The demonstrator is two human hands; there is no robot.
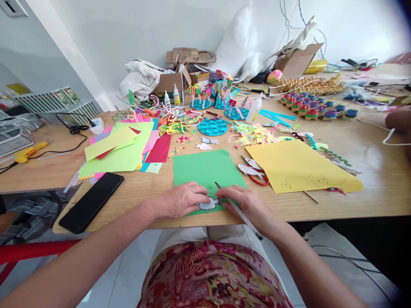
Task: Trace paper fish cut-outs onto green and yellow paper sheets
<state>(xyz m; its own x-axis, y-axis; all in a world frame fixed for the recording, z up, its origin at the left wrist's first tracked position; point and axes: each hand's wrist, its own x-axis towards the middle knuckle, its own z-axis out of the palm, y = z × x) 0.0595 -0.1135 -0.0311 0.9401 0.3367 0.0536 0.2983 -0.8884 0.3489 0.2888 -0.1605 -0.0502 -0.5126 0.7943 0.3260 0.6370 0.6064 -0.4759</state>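
Observation:
A small grey-and-white paper fish cutout (209, 203) lies on a sheet of green paper (205, 167) near the table's front edge. My left hand (181, 199) is closed at the cutout's left end, its fingertips holding it against the sheet. At the right end are the fingertips of my right hand (245, 203), which also holds a slim grey pen (239, 210). One end of the pen points up and left, away from the cutout. Right of the green sheet, more fish cutouts (250, 170) rest on red-handled scissors (261, 181).
Yellow paper (302, 164) with pencilled fish outlines lies to the right. Coloured sheets (118, 145) and a black phone (91, 202) are on the left. Beyond are paper scraps (255, 133), a blue disc (212, 127), a glue bottle (254, 109) and painted egg cartons (316, 106).

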